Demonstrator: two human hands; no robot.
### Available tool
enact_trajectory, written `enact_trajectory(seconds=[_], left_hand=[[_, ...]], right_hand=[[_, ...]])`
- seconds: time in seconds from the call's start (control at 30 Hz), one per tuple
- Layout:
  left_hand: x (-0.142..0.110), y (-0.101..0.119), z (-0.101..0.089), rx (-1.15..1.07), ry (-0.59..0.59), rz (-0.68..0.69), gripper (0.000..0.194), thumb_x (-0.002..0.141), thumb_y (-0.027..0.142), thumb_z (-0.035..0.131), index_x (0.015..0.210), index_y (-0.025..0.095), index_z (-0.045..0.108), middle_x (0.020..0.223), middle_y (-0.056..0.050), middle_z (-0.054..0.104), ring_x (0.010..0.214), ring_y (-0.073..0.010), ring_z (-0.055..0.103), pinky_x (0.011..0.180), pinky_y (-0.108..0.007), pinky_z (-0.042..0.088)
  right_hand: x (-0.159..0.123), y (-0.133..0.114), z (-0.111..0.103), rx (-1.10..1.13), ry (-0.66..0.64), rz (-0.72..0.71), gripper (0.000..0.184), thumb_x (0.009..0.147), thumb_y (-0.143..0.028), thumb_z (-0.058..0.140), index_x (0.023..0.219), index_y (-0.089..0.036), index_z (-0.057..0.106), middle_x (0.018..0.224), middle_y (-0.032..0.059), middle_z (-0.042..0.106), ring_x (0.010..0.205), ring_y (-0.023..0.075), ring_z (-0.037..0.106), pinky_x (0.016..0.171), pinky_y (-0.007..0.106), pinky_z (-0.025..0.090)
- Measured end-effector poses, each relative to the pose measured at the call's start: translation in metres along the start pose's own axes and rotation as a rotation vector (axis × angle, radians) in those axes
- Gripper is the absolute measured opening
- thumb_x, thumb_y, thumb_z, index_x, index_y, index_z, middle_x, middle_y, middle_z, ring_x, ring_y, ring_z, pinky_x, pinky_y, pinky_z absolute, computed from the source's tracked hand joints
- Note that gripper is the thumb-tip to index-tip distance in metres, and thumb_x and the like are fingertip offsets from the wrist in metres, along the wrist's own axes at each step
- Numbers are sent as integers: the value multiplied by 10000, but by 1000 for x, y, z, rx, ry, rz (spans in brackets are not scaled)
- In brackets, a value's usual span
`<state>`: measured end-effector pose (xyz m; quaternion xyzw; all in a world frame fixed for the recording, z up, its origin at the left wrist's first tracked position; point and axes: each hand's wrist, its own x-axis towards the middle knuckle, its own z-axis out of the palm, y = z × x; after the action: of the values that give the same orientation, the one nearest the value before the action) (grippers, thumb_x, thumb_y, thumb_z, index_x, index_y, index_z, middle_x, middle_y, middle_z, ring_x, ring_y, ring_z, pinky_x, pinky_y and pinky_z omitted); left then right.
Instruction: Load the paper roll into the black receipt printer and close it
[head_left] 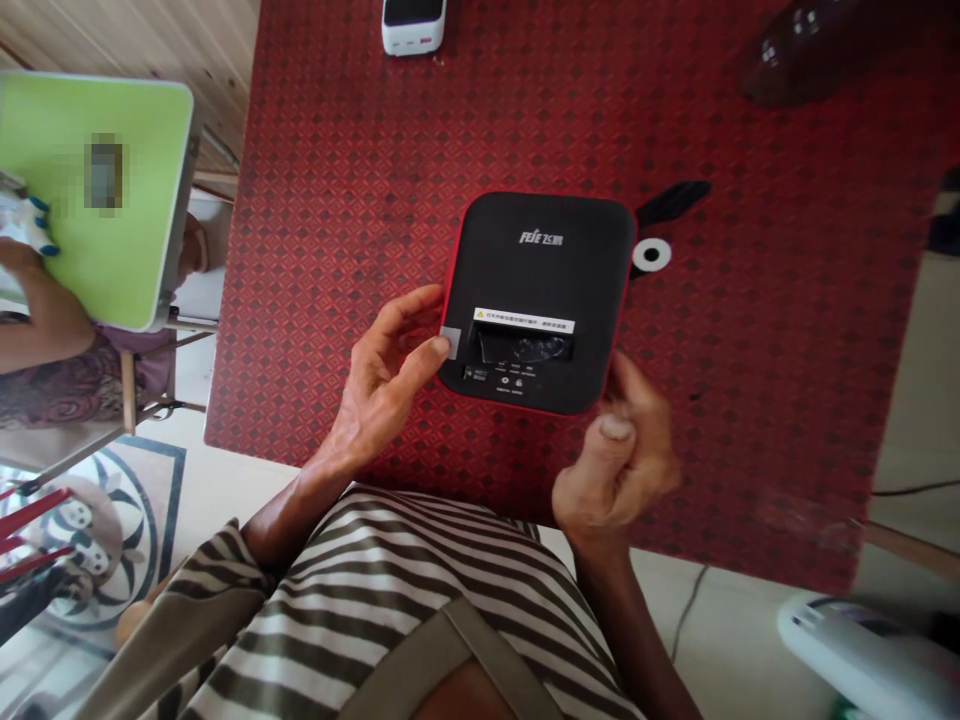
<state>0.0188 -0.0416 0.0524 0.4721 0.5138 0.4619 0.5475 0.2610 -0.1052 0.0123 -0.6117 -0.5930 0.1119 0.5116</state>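
Note:
A black box-shaped device (pixel 547 270) with a red rim and a white logo lies on the red patterned tablecloth (pixel 337 180). Its near face has a slot under a white warning label. My left hand (pixel 390 370) grips its left edge, the thumb pressed beside a small grey square on the top. My right hand (pixel 619 460) is curled against the near right corner, fingers closed on the edge and slightly blurred.
A white gadget (pixel 414 25) sits at the cloth's far edge, a dark object (pixel 817 50) at the far right. A white ring (pixel 651 254) and a black strip (pixel 671 200) lie beside the device. Left, another person's hand (pixel 30 250) rests at a green table (pixel 97 190). A white appliance (pixel 862 650) stands lower right.

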Motion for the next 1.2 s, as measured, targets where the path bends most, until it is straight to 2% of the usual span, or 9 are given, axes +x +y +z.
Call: enact_trajectory(seconds=[0.13, 0.27, 0.43, 0.57, 0.67, 0.73, 0.9, 1.07, 1.2], left_hand=[[-1, 9, 4, 37, 2, -14, 504, 1172, 600, 902, 1569, 297, 832, 1599, -130, 919, 1505, -368, 882, 1280, -569, 741], [0, 14, 7, 125, 37, 11, 424, 1162, 488, 860, 1533, 287, 810, 1514, -123, 938, 1435, -359, 898, 1213, -543, 754], [2, 19, 10, 177, 40, 7, 364, 1172, 466, 805, 1483, 282, 768, 1463, -122, 939, 1367, -328, 901, 1113, -486, 760], [1, 21, 15, 156, 49, -18, 343, 1181, 430, 773, 1488, 283, 730, 1488, -122, 926, 1410, -324, 894, 1138, -483, 754], [0, 21, 18, 122, 53, -29, 338, 1186, 418, 760, 1495, 287, 719, 1524, -125, 919, 1440, -326, 891, 1138, -486, 756], [0, 20, 19, 104, 57, -27, 340, 1185, 420, 761, 1494, 288, 716, 1504, -123, 925, 1404, -323, 900, 1117, -485, 757], [-1, 17, 20, 126, 61, -55, 355, 1209, 439, 746, 1530, 293, 704, 1439, -105, 927, 1240, -294, 913, 1048, -462, 737], [-1, 12, 19, 146, 61, -36, 364, 1238, 496, 738, 1549, 311, 702, 1441, -96, 917, 1242, -299, 904, 1091, -484, 721], [-1, 8, 20, 128, 75, -36, 358, 1229, 488, 741, 1542, 315, 709, 1435, -94, 919, 1267, -305, 902, 1111, -491, 721]], right_hand=[[-3, 3, 0, -16, -24, -63, 545, 1322, -510, 585, 1800, -363, 802, 1406, 122, 963, 1157, 343, 946, 959, 510, 777], [-2, 5, 2, -41, -28, -109, 565, 1315, -491, 595, 1835, -354, 769, 1407, 145, 957, 1162, 371, 947, 967, 534, 783], [-3, 5, 2, -46, -60, -97, 571, 1322, -489, 566, 1851, -364, 742, 1395, 133, 949, 1150, 357, 944, 970, 511, 785], [-4, 9, 5, -22, -29, -102, 564, 1282, -499, 662, 1807, -334, 784, 1376, 136, 959, 1106, 356, 952, 909, 475, 781], [-6, 13, 10, 7, 20, -112, 581, 1259, -544, 679, 1807, -381, 779, 1326, 129, 963, 971, 364, 938, 771, 475, 754], [-10, 15, 12, 26, 20, -71, 578, 1255, -552, 681, 1815, -436, 764, 1326, 124, 965, 936, 380, 931, 727, 494, 745], [-19, 14, 13, 73, 4, 73, 567, 1248, -557, 692, 1800, -455, 777, 1482, 134, 949, 1088, 441, 957, 803, 577, 797], [-19, 12, 17, 135, -13, 91, 578, 1276, -572, 646, 1830, -444, 745, 1540, 117, 928, 1185, 398, 953, 873, 546, 817], [-19, 11, 17, 145, -14, 103, 570, 1272, -535, 670, 1826, -428, 755, 1518, 115, 935, 1157, 376, 948, 877, 533, 820]])
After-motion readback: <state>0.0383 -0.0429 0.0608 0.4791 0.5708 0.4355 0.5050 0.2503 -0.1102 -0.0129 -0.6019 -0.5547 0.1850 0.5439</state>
